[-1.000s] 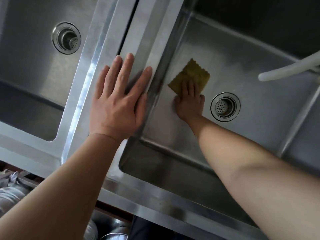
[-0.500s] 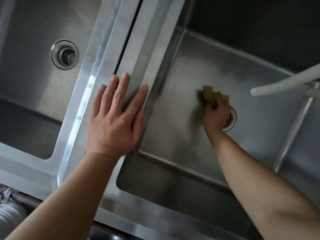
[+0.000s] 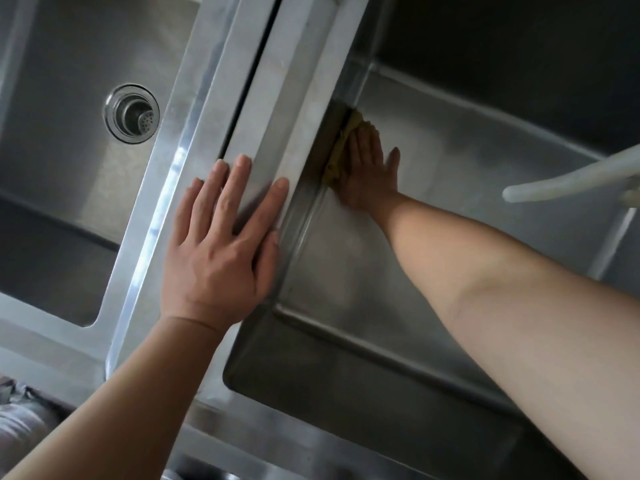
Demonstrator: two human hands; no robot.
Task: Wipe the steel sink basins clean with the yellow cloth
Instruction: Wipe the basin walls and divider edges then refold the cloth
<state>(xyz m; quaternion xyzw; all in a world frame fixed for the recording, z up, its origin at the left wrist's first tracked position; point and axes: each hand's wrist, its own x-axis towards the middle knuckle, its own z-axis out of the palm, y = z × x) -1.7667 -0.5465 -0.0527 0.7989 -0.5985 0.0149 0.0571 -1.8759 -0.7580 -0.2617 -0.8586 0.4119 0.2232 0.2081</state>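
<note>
Pressing bunched yellow cloth [image 3: 341, 147] on smooth steel basin [image 3: 457, 174], right hand [image 3: 369, 174] flat.

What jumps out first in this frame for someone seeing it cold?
The right hand is down in the right basin, pressing the yellow cloth flat against that basin's left wall. Next, the left hand lies spread flat on the steel divider between the basins. Then the round drain strainer in the left basin and a white hose at the right edge.
</note>
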